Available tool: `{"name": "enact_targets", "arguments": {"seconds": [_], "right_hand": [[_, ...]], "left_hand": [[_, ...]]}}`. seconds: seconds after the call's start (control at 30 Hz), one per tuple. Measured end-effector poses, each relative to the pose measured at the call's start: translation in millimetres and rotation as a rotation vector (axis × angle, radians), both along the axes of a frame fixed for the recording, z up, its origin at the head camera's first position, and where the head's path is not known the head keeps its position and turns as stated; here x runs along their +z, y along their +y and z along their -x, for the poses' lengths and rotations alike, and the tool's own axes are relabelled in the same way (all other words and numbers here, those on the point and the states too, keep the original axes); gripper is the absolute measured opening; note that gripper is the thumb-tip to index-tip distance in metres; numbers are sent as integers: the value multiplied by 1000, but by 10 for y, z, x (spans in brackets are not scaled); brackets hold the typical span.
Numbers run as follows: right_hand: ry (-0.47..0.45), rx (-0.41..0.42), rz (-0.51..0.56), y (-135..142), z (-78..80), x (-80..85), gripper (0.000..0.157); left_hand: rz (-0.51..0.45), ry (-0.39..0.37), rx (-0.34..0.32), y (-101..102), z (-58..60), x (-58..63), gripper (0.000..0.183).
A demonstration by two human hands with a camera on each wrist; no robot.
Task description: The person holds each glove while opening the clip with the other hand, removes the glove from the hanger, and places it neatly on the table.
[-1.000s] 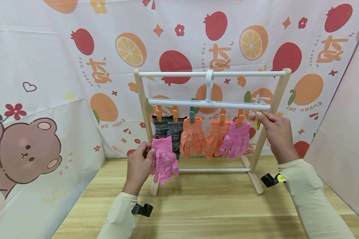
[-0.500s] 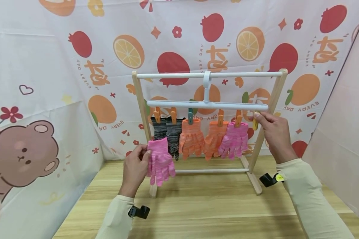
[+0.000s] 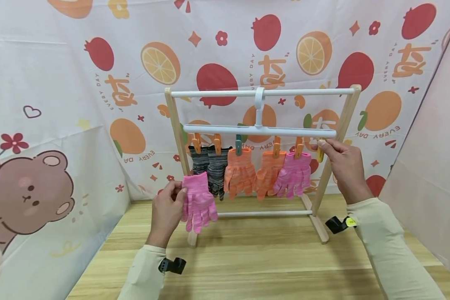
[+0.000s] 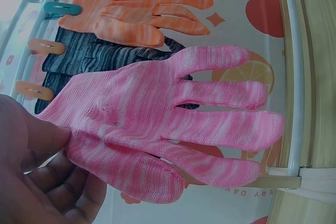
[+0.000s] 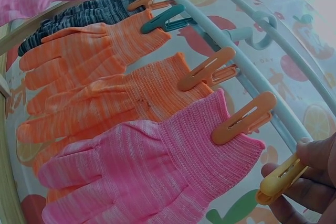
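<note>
My left hand (image 3: 166, 214) pinches a pink knit glove (image 3: 199, 204) by one side of its cuff, fingers dangling. It overlaps the rack's left post and part of a grey-black glove (image 3: 217, 166) in the head view. My right hand (image 3: 345, 171) pinches a yellow clothespin (image 5: 281, 179) at the right end of the white hanger (image 3: 296, 132); nothing shows between that clip's tips. Along the hanger, orange clothespins (image 5: 244, 119) and a green one (image 4: 62, 8) hold grey-black gloves, two orange gloves (image 3: 241, 173) and another pink glove (image 3: 294, 175).
The hanger hooks over the top bar (image 3: 217, 93) of a wooden rack (image 3: 350, 112), whose feet stand on a wood-grain table (image 3: 255, 258). A lower white bar (image 3: 266, 214) joins its sides. Printed fabric (image 3: 135, 25) hangs behind, and a pale wall (image 3: 435, 179) stands at the right.
My left hand has drifted left with the pink glove, uncovering more of the grey-black gloves. The right hand keeps its place at the hanger's end with the yellow clothespin.
</note>
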State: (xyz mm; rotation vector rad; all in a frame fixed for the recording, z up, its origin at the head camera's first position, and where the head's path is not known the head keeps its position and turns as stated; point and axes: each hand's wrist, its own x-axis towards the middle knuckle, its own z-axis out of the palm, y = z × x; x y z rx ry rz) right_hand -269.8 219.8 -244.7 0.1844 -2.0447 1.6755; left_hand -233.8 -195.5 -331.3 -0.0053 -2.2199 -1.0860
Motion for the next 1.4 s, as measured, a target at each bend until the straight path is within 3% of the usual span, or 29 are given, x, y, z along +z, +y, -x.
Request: {"name": "enact_targets", "arguments": {"seconds": [0.33, 1.4], "right_hand": [[-2, 1, -1, 3, -10, -1, 51], [-1, 12, -18, 10, -4, -10, 51]], "left_hand": [[-13, -39, 20, -43, -17, -8, 11], [-10, -29, 42, -164, -53, -76, 9]]}}
